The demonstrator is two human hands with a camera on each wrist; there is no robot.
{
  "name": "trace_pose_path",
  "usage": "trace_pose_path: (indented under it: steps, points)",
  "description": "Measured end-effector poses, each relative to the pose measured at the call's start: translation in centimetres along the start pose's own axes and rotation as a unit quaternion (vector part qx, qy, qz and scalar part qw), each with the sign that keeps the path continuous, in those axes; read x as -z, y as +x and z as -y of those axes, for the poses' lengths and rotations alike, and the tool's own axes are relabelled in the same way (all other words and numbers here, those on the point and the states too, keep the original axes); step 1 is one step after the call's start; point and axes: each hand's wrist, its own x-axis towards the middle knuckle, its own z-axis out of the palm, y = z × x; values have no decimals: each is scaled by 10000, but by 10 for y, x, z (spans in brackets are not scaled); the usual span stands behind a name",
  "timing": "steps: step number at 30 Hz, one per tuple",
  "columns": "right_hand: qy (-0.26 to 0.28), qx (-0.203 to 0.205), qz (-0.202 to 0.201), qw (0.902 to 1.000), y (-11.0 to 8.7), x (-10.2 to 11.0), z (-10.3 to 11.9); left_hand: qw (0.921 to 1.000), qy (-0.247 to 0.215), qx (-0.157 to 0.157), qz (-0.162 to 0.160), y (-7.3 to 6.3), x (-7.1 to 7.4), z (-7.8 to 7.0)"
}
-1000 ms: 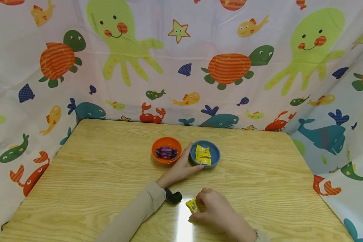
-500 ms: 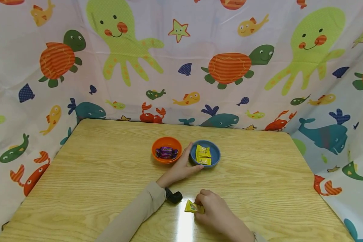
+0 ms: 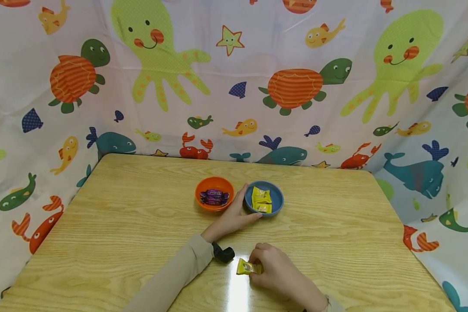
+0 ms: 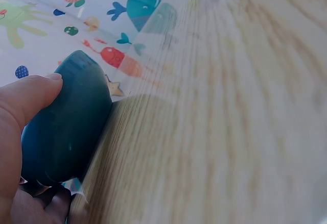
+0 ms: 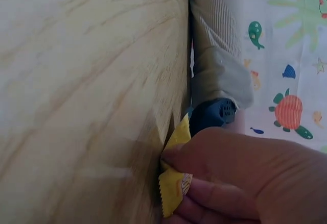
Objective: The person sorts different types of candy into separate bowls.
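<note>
My right hand [image 3: 274, 268] pinches a yellow wrapped candy [image 3: 243, 267] low over the tabletop near the front. In the right wrist view thumb and fingers close on the middle of that wrapper, whose crimped ends stick out; it lies at or just above the wood. Farther back, my left hand [image 3: 232, 218] holds a small blue bowl [image 3: 278, 200] by its near left side, fingers and thumb spread along the wall. The left wrist view shows the thumb on the outside of the bowl. Several yellow candies [image 3: 261, 197] lie inside it.
An orange bowl [image 3: 206, 182] with purple wrapped candies [image 3: 214, 197] stands just left of my left hand. A black wrist device [image 3: 224, 255] sits on the left wrist. Behind the wooden table [image 3: 101, 225] hangs a curtain [image 3: 218, 99] printed with sea animals.
The candy in my right hand has turned from slanting to nearly level, and the fingers have closed in on it. My left hand and both bowls stay in place.
</note>
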Motion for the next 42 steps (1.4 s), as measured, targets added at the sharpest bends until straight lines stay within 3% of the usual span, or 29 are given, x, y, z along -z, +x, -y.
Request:
trace_pose_path:
  steps: [6, 9, 13, 17, 22, 28, 32, 37, 42]
  points:
    - [205, 253, -149, 9994, 6, 14, -6, 10000, 1, -33, 5, 0, 0, 0]
    - [197, 430, -343, 9983, 12, 28, -8, 10000, 8, -60, 1, 1, 0, 0]
    - [430, 330, -335, 9980, 24, 53, -13, 9999, 17, -109, 42, 1, 1, 0]
    - [664, 336, -306, 9968, 40, 76, -27, 9997, -115, -187, 71, 1, 2, 0]
    - [608, 439, -547, 9957, 62, 93, -53, 9997, -128, -198, 75, 2, 3, 0]
    - [612, 189, -721, 9953, 88, 92, -81, 9999, -38, -93, 41, 0, 2, -2]
    - [197, 92, -804, 9965, 104, 82, -98, 10000, -12, -43, 2, 0, 1, -2]
    - [-369, 50, -534, 9979, 113, 75, -107, 10000, -14, -14, -6, 0, 1, -3]
    - [-540, 244, -244, 9979, 115, 75, -105, 10000, -59, 38, 13, -1, 1, -4]
